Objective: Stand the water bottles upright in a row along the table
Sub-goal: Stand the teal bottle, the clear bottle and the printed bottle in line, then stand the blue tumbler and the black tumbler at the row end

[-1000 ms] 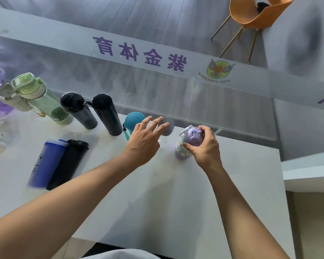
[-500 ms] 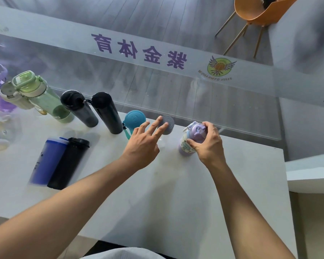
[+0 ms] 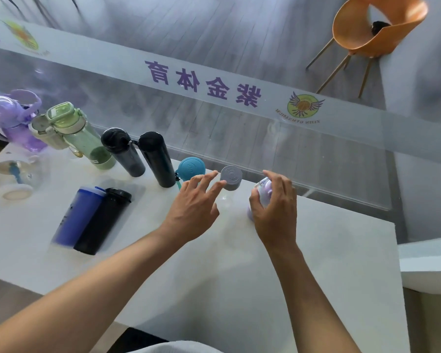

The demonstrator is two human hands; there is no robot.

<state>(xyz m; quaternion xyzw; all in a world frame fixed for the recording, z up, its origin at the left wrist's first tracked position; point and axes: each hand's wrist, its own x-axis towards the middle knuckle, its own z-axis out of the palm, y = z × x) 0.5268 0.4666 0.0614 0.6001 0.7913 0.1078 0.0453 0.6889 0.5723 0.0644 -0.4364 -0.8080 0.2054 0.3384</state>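
Since a second ago the right hand [image 3: 274, 212] keeps its fingers curled round the lilac bottle [image 3: 264, 191], upright near the bench's [image 3: 316, 263] far edge, while the left hand [image 3: 195, 207], fingers spread, has drawn nearer the grey-capped bottle [image 3: 231, 177]; the row appears extended.

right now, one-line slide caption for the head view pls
Right hand grips a small purple bottle at the row's end; left hand open beside the grey-capped bottle.

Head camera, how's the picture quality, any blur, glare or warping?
Head view: wide-angle bend curves the table edge and tilts the bottles outward; lying blue bottle and far-left purple bottle smeared; glass panel hazy with reflections; both hands fairly sharp.
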